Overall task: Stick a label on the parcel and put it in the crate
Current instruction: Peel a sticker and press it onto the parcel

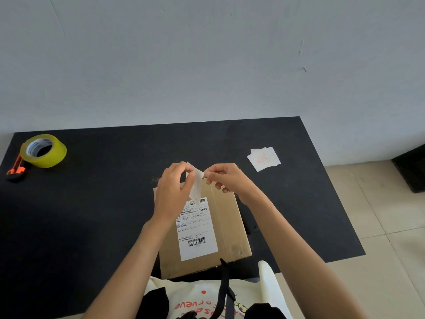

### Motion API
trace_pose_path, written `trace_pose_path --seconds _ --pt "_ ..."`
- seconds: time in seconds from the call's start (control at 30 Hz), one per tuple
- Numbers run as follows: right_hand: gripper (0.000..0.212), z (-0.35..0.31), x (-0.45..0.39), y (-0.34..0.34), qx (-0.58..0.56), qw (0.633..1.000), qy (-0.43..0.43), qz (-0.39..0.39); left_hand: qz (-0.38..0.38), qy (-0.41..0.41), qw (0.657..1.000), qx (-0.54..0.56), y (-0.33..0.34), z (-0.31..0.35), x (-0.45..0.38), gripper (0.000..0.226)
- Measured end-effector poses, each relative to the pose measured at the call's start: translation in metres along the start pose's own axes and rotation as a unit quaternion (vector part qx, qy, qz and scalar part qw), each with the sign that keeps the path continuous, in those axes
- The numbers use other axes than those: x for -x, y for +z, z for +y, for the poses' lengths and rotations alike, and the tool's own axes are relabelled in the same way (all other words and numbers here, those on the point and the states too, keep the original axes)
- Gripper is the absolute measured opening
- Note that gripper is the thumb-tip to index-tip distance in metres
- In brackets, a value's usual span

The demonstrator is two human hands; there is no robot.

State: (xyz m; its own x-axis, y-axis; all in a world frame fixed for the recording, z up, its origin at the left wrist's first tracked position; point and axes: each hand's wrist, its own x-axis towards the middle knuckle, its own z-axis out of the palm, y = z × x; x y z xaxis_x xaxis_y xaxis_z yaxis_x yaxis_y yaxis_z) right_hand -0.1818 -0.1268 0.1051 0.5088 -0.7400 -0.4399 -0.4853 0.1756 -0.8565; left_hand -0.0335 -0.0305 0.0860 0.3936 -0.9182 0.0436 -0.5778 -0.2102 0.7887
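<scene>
A brown cardboard parcel (pixel 230 226) lies on the black table (pixel 103 203) near its front edge, with a white shipping slip (pixel 197 236) stuck on its top. Both my hands hover over the parcel's far end and pinch a small white label (pixel 196 184) between them. My left hand (pixel 172 189) grips the label's left side. My right hand (pixel 226 177) holds its upper right corner with the fingertips. The label hangs tilted above the parcel, apart from its surface. No crate is in view.
A small stack of white labels with red print (pixel 264 158) lies to the right on the table. A yellow tape roll (pixel 43 150) and an orange-black cutter (pixel 16 169) sit at the far left. A dark object (pixel 411 171) stands on the tiled floor at the right.
</scene>
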Motion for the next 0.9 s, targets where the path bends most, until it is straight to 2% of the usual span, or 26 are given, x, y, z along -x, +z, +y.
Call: trace_pose_path --seconds 0.2,0.63,0.77,0.9 --pt "0.013 0.002 -0.001 0.004 0.034 0.999 -0.031 -0.005 -0.077 0.018 0.993 -0.093 0.0 0.004 -0.003 0.022" --pt "0.021 0.002 -0.013 0.017 0.178 0.982 -0.022 0.054 -0.097 0.099 0.951 -0.275 0.004 -0.002 -0.005 0.025" --pt "0.018 0.004 -0.013 0.02 0.187 0.98 -0.02 0.063 -0.095 0.093 0.953 -0.273 0.004 0.0 -0.004 0.023" --pt "0.017 0.005 -0.012 0.017 0.163 0.985 -0.013 0.054 -0.078 0.042 0.976 -0.198 0.003 0.005 -0.007 0.018"
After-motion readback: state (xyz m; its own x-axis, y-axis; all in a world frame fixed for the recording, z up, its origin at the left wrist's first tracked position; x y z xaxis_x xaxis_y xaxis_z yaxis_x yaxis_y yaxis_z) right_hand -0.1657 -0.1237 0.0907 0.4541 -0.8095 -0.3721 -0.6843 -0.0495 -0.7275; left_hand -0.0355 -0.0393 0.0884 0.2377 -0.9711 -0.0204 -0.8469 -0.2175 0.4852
